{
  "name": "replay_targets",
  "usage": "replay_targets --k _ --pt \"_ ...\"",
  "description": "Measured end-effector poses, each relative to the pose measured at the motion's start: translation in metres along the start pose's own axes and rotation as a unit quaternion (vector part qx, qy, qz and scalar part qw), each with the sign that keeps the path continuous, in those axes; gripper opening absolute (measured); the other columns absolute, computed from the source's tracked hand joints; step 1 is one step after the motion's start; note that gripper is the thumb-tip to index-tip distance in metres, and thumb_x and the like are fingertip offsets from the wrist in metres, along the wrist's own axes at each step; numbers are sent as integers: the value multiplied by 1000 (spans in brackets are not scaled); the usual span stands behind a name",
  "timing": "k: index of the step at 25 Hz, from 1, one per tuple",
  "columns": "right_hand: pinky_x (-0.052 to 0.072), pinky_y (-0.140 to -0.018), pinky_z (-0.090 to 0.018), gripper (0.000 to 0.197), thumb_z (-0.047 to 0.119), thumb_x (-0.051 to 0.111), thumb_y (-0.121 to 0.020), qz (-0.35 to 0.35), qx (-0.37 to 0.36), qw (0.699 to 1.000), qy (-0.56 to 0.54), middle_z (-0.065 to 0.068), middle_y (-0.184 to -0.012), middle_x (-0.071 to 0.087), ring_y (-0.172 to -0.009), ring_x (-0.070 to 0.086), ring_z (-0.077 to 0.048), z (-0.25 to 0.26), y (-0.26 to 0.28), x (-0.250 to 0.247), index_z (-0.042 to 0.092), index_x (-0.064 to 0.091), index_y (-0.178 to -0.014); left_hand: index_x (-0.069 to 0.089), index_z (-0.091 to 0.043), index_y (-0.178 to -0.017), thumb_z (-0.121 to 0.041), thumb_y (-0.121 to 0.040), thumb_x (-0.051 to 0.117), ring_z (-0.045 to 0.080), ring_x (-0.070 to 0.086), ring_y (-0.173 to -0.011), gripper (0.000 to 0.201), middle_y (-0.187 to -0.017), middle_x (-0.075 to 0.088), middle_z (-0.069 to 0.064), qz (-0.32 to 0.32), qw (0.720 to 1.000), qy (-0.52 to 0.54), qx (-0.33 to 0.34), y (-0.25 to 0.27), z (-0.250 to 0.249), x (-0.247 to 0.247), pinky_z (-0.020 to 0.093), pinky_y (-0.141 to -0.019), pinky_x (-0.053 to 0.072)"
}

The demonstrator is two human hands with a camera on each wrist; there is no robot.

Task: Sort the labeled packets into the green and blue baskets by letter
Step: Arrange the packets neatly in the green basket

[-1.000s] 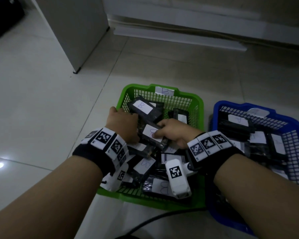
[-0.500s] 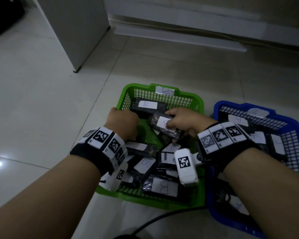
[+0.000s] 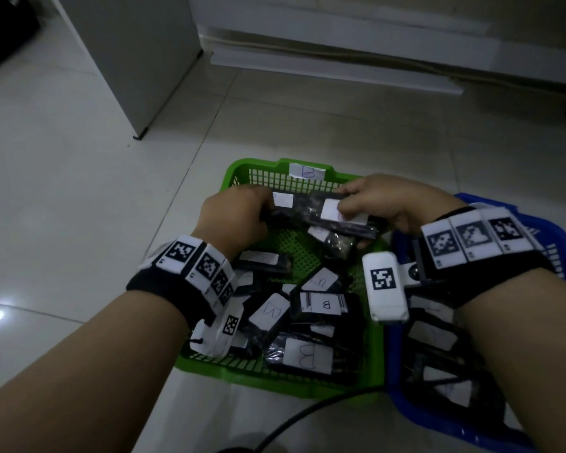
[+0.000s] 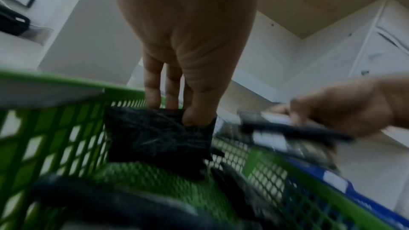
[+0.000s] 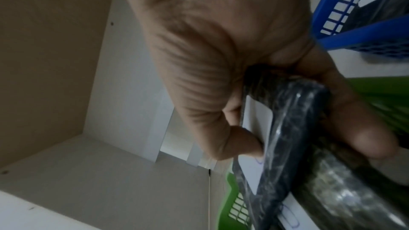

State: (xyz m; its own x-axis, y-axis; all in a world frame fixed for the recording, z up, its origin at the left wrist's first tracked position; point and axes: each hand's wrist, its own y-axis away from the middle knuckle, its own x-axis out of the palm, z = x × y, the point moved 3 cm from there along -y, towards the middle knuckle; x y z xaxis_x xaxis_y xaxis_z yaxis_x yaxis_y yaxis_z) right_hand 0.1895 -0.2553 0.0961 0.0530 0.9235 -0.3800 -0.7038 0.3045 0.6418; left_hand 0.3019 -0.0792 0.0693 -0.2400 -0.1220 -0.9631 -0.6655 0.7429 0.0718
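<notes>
The green basket (image 3: 242, 168), tagged B at its back rim, holds several black packets with white letter labels. My left hand (image 3: 262, 207) pinches one black packet (image 3: 283, 201) by its end at the back of the basket; the left wrist view shows the fingers (image 4: 152, 93) and thumb on that packet (image 4: 159, 137). My right hand (image 3: 347, 204) grips a small stack of black packets (image 3: 335, 212) just right of it, thumb on the top label. In the right wrist view the right hand (image 5: 309, 137) wraps that stack (image 5: 294, 128). The blue basket (image 3: 422, 416) stands to the right with more packets.
A white cabinet (image 3: 138, 60) stands at the back left and a white skirting board (image 3: 334, 67) runs along the far wall. A black cable (image 3: 291, 423) curves over the floor in front of the baskets. Pale tiled floor (image 3: 79, 207) lies to the left.
My right hand has lifted its packets and carried them toward the back of the green basket. My left hand has moved back too and now pinches the labelled packet there.
</notes>
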Motion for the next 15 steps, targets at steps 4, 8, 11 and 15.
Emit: replay_targets --k 4,8,11,15 --pt "57 -47 -39 38 -3 56 -85 -35 -98 994 -16 -13 -95 64 -63 65 -28 18 -12 5 15 59 -118 62 -20 -97 -21 -84 62 21 53 -105 14 -110 58 -1 -6 997 -47 67 4 -14 15 29 -67 40" --pt "56 -84 -38 50 1 64 -78 -75 -172 979 86 -5 -116 68 -90 67 -21 29 -46 22 19 61 -125 68 -19 -99 -24 -84 60 25 60 -100 17 -115 61 3 79 996 -8 28 -1 -9 31 35 -81 52" --pt "47 -88 -25 46 8 63 -79 -194 -188 960 71 2 -115 68 -102 63 -16 26 -47 21 28 63 -121 69 -26 -110 -32 -85 61 22 60 -106 27 -119 63 2 149 989 12 15 -5 4 43 34 -91 50" --pt "37 -78 -20 42 15 60 -85 -183 -198 958 102 0 -119 65 -103 60 -19 18 -41 33 27 58 -125 61 -21 -125 -33 -84 65 19 49 -125 43 -140 48 0 220 974 9 58 -2 9 51 30 -107 37"
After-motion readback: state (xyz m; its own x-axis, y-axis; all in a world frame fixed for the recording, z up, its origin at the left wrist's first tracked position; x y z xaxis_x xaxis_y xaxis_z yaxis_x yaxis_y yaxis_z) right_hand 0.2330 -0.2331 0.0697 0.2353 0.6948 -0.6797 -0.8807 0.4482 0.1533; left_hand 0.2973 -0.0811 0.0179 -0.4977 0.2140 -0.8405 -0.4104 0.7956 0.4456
